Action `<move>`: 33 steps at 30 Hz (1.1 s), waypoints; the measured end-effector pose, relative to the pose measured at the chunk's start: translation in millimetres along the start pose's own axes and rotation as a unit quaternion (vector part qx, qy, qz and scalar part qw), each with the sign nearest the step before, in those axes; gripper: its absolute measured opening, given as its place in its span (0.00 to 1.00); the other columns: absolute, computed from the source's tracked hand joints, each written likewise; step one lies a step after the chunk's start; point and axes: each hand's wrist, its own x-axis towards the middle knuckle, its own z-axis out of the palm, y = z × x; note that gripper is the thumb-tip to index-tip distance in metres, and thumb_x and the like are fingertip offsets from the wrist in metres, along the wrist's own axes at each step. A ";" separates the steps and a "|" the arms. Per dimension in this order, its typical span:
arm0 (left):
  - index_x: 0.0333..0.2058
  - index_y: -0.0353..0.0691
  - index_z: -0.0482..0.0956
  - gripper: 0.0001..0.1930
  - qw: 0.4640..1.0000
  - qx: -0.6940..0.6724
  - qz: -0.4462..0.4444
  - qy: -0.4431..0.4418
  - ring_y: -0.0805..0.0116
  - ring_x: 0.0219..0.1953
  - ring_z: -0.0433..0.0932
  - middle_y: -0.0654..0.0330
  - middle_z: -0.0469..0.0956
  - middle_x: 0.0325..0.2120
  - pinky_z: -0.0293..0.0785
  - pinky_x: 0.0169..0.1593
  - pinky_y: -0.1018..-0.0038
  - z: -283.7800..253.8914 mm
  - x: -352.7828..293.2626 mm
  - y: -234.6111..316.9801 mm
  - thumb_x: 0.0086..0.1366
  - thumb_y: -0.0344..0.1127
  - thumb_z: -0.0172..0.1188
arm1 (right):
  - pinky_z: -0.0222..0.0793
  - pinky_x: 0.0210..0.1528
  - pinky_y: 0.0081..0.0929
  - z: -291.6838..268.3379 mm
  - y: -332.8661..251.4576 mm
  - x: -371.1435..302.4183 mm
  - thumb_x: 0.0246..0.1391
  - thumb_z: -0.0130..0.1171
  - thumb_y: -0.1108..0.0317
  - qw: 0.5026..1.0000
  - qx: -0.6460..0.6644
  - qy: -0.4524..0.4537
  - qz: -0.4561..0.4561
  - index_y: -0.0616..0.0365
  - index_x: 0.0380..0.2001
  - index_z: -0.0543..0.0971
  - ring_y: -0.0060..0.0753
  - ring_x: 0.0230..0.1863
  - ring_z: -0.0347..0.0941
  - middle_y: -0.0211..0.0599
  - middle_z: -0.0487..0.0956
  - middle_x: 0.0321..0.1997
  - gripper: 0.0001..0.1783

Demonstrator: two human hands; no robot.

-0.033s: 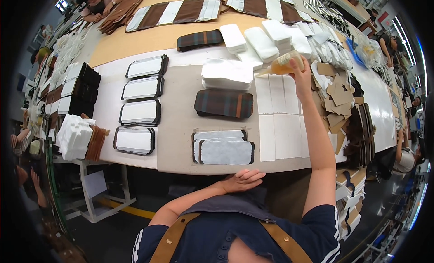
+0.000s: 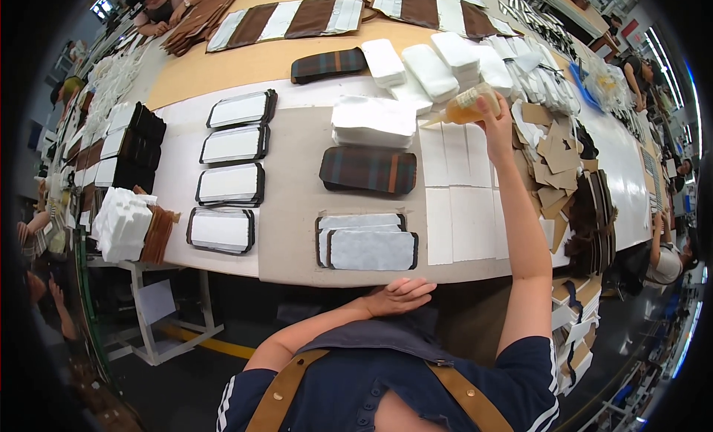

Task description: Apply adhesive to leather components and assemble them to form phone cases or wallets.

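Observation:
My right hand [image 2: 496, 122] is wrapped round a clear squeeze bottle [image 2: 462, 108] with amber liquid inside. The bottle lies nearly on its side, its thin nozzle pointing left and slightly down over the far end of the flat white panels [image 2: 450, 222]. Whether any liquid comes out is too small to tell. At the table's front edge my left hand [image 2: 403, 295] rests with its fingers loosely stretched to the right, holding nothing. Just beyond it lie overlapping pale grey panels with dark edges [image 2: 373, 251]. Farther back are a stack of plaid fabric pieces [image 2: 368, 170] and a stack of white pads [image 2: 373, 122].
Several dark-edged white panel stacks [image 2: 232, 144] line the left. White foam pieces [image 2: 122, 225] stand at the left edge. Cardboard scraps [image 2: 558, 156] and brown strips [image 2: 592, 222] lie beyond my right forearm. Striped bag panels [image 2: 286, 22] are at the back. A co-worker [image 2: 165, 7] works at far left.

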 end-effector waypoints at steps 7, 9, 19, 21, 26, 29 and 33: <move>0.48 0.56 0.79 0.13 1.000 0.024 0.001 0.003 0.73 0.65 0.67 0.70 0.72 0.64 0.46 0.69 0.65 0.5 0.0 1.3 0.65 0.41 0.56 | 0.80 0.52 0.30 -11.5 -6.4 -17.5 0.55 0.70 0.43 0.999 -0.007 -0.048 0.016 0.61 0.61 0.69 0.30 0.53 0.77 0.38 0.76 0.53 0.41; 0.48 0.62 0.80 0.13 0.999 0.034 -0.005 -0.013 0.76 0.64 0.66 0.74 0.73 0.62 0.45 0.70 0.68 0.7 -0.6 1.8 0.64 0.45 0.60 | 0.79 0.51 0.29 -14.3 -10.4 -26.8 0.56 0.69 0.43 0.998 -0.013 -0.053 0.021 0.61 0.61 0.70 0.29 0.53 0.77 0.37 0.76 0.53 0.41; 0.47 0.59 0.79 0.12 0.999 0.032 -0.002 0.008 0.74 0.65 0.67 0.71 0.72 0.63 0.44 0.70 0.65 4.2 0.1 0.9 0.65 0.43 0.56 | 0.74 0.52 0.24 -33.6 -21.4 -76.8 0.60 0.65 0.42 0.993 -0.021 -0.098 0.059 0.55 0.61 0.71 0.21 0.52 0.75 0.29 0.77 0.52 0.36; 0.47 0.59 0.79 0.12 1.000 0.025 -0.004 0.011 0.74 0.65 0.67 0.71 0.72 0.63 0.44 0.70 0.65 4.1 0.8 0.6 0.65 0.43 0.56 | 0.75 0.53 0.25 -37.4 -20.8 -75.4 0.60 0.65 0.42 0.992 -0.003 -0.104 0.070 0.55 0.60 0.71 0.22 0.52 0.76 0.29 0.77 0.52 0.35; 0.47 0.60 0.80 0.12 1.000 0.029 -0.001 0.006 0.75 0.63 0.67 0.73 0.73 0.62 0.45 0.69 0.67 1.1 2.9 0.3 0.64 0.43 0.58 | 0.77 0.51 0.25 -43.7 -9.3 -29.8 0.59 0.67 0.43 0.994 0.109 0.011 0.016 0.58 0.59 0.70 0.25 0.50 0.77 0.33 0.76 0.51 0.36; 0.47 0.60 0.80 0.12 1.000 0.026 0.004 -0.001 0.75 0.63 0.67 0.73 0.73 0.62 0.46 0.69 0.67 0.7 1.1 -0.6 0.64 0.42 0.58 | 0.77 0.51 0.28 -37.3 -8.8 -9.3 0.56 0.69 0.43 0.997 0.050 0.051 -0.005 0.57 0.58 0.69 0.26 0.52 0.75 0.34 0.76 0.52 0.38; 0.48 0.58 0.78 0.13 1.000 0.029 0.008 -0.002 0.74 0.64 0.67 0.71 0.72 0.63 0.46 0.69 0.67 -0.8 1.2 -1.1 0.65 0.40 0.56 | 0.77 0.51 0.30 -31.0 -6.3 6.3 0.55 0.71 0.42 0.998 -0.007 0.064 -0.004 0.57 0.58 0.69 0.28 0.53 0.74 0.35 0.75 0.52 0.39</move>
